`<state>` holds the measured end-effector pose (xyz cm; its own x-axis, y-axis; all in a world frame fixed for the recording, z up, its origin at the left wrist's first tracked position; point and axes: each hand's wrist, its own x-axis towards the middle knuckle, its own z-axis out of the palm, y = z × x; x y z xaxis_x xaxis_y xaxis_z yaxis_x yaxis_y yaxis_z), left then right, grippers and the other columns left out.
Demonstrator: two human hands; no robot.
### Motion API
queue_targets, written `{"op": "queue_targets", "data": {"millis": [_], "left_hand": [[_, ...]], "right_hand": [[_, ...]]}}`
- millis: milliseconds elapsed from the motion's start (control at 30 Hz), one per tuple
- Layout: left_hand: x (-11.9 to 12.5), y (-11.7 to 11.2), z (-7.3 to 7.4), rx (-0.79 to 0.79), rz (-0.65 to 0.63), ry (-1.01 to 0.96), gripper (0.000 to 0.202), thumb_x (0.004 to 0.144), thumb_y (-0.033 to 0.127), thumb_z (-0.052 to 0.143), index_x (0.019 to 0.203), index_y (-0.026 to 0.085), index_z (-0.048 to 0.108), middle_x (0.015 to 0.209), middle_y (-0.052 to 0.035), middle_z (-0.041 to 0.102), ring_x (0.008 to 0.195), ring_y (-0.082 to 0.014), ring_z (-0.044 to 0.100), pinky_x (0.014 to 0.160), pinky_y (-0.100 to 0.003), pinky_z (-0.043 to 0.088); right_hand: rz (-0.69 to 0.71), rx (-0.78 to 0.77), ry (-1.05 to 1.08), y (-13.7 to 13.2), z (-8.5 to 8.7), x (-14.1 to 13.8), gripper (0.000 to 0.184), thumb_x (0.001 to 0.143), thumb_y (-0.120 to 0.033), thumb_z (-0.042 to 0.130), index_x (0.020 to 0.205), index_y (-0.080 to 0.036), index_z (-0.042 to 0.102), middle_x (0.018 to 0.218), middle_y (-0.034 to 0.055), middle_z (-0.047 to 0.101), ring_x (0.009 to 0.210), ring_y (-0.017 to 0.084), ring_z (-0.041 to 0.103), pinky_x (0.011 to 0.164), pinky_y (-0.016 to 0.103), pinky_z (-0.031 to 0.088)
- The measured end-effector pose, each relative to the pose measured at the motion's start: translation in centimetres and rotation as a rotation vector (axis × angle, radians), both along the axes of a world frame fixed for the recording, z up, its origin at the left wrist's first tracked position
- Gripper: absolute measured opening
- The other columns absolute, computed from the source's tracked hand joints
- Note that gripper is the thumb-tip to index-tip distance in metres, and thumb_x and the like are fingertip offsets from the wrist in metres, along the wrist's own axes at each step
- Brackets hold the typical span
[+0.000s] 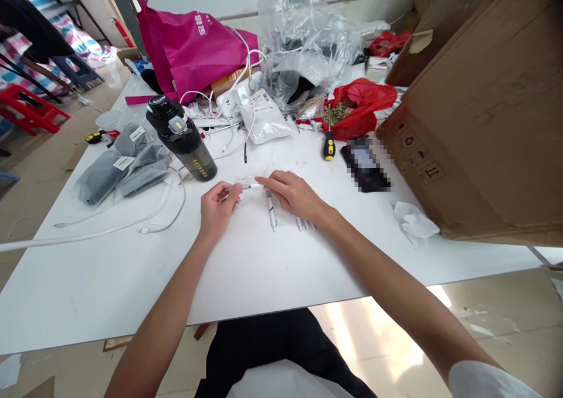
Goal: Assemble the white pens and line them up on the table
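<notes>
A slim white and clear pen point(251, 186) is held level just above the white table, spanning the gap between my two hands. My left hand point(216, 209) pinches its left end between thumb and fingers. At the other end, the fingertips of my right hand point(294, 194) close on the pen's tip. A second pen point(271, 213) lies on the table below my right fingers, its upper part covered by them. Several more clear pens point(304, 224) stick out from beneath my right wrist, mostly hidden.
A black bottle point(189, 146) stands behind my left hand. Grey bagged items point(108, 172) and white cables point(165, 228) lie leftward. Behind are a screwdriver point(329, 146), red bag point(365, 102), white packet point(265, 116) and pink bag point(193, 52). A large cardboard box point(484, 122) borders the right.
</notes>
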<state>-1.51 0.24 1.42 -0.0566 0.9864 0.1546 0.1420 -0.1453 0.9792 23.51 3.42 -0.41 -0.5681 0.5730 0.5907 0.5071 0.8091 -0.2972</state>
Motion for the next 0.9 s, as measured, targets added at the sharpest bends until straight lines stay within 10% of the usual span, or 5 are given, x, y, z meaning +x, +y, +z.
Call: {"op": "queue_targets", "data": {"millis": [233,367,733,900], "left_hand": [[0.07,0.07,0.09,0.048,-0.069,-0.066,0.056,0.079,0.050,0.101,0.124,0.024,0.079,0.117,-0.0093,0.082,0.093,-0.0198,0.074,0.069,-0.027,0.060],[0.22,-0.14,0.27,0.024,-0.032,-0.003,0.034,0.086,0.051,0.095,0.102,0.022,0.088,0.098,-0.0075,0.082,0.070,-0.0146,0.062,0.061,-0.028,0.053],[0.22,-0.28,-0.43,0.037,-0.003,0.156,0.053,0.102,0.062,0.077,0.071,0.022,0.062,0.066,0.0005,0.060,0.061,-0.0137,0.053,0.060,-0.029,0.043],[-0.06,-0.40,-0.30,0.214,-0.115,0.250,0.034,0.096,0.044,0.088,0.126,0.027,0.083,0.116,-0.0071,0.082,0.101,-0.0216,0.075,0.081,-0.033,0.057]], "right_hand": [[-0.022,-0.008,-0.017,-0.03,0.17,-0.02,0.035,0.120,-0.024,0.039,0.143,-0.022,0.066,0.111,0.0121,0.072,0.097,0.026,0.065,0.087,0.041,0.055],[-0.019,-0.034,-0.013,-0.16,0.52,-0.13,0.031,0.120,-0.026,0.040,0.137,-0.023,0.066,0.118,0.0145,0.073,0.104,0.028,0.067,0.091,0.044,0.054],[0.013,-0.071,-0.006,-0.37,0.09,-0.49,0.027,0.119,-0.021,0.039,0.129,-0.025,0.064,0.118,0.0133,0.076,0.098,0.028,0.067,0.087,0.045,0.056],[0.022,-0.103,-0.034,-0.38,0.21,-0.24,0.029,0.118,-0.020,0.042,0.135,-0.025,0.065,0.118,0.0140,0.075,0.102,0.029,0.067,0.088,0.046,0.056]]}}
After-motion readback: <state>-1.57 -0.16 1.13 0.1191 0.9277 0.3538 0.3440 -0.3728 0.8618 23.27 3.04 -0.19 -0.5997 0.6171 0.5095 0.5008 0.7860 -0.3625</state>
